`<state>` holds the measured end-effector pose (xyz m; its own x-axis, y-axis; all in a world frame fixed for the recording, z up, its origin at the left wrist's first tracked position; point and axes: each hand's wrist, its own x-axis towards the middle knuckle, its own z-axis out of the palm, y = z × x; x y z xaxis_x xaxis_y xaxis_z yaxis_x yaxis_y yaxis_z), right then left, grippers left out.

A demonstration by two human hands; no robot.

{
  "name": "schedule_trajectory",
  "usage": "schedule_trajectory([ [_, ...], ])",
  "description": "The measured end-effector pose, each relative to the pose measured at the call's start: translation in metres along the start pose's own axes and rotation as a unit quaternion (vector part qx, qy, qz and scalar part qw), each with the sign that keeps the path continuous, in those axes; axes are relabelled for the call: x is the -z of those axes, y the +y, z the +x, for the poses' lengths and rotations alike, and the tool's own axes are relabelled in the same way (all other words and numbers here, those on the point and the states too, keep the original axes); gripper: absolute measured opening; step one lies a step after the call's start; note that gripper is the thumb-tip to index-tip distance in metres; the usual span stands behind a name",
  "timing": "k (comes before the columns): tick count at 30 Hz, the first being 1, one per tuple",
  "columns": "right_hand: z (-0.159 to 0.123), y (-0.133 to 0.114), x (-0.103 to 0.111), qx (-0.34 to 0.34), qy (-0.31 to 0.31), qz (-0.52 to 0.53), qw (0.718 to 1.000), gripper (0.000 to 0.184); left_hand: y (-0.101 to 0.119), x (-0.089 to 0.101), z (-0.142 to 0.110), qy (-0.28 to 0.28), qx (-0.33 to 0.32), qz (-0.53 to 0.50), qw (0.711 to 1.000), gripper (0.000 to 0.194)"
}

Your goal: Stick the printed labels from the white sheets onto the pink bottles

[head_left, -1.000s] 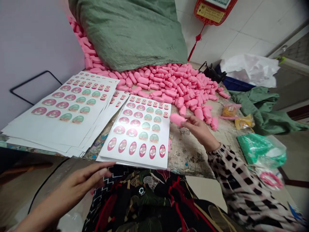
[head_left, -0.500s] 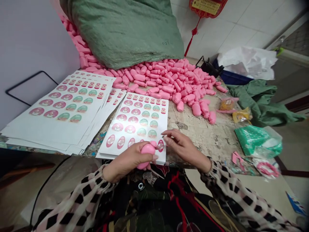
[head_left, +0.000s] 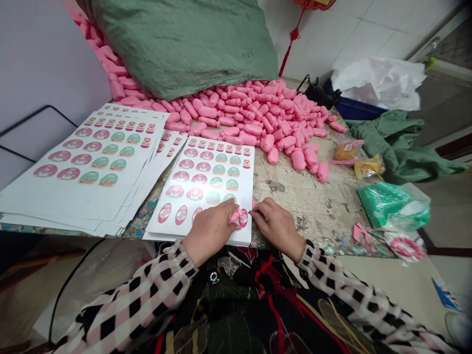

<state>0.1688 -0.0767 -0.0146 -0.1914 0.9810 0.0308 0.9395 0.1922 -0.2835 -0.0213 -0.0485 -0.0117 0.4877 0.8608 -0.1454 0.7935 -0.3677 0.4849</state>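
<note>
My left hand (head_left: 210,228) is closed around a small pink plastic bottle (head_left: 237,215), mostly hidden by the fingers; only its neck end shows. It rests over the lower right part of a sticker sheet (head_left: 206,178) printed with rows of pink, green and oval labels. My right hand (head_left: 279,227) sits at the sheet's right edge, thumb and fingers pinched together beside an oval label (head_left: 243,218). What lies in that pinch is too small to make out. A bit of pink shows just above those fingertips.
A large heap of pink bottles (head_left: 250,115) lies at the back under a green sack (head_left: 184,46). More sticker sheets (head_left: 73,199) are stacked at left. On the right are small bagged items (head_left: 345,151), a green packet (head_left: 393,206) and a blue bin (head_left: 363,110).
My right hand brought a pink bottle from near the heap, and my left hand took it. Both hands then closed in over the sheet's lower right corner.
</note>
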Motion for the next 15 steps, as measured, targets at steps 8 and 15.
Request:
schedule_trajectory([
  [8,0.0011,0.0004,0.0028,0.023,-0.011,-0.045,0.999,0.023,-0.004,-0.004,0.0,-0.006,0.002,-0.015,1.0,0.045],
  [15,0.0034,0.0025,0.0052,0.031,-0.037,-0.03,0.998,0.022,-0.0058,-0.0056,-0.0005,-0.004,0.004,-0.014,1.0,0.044],
])
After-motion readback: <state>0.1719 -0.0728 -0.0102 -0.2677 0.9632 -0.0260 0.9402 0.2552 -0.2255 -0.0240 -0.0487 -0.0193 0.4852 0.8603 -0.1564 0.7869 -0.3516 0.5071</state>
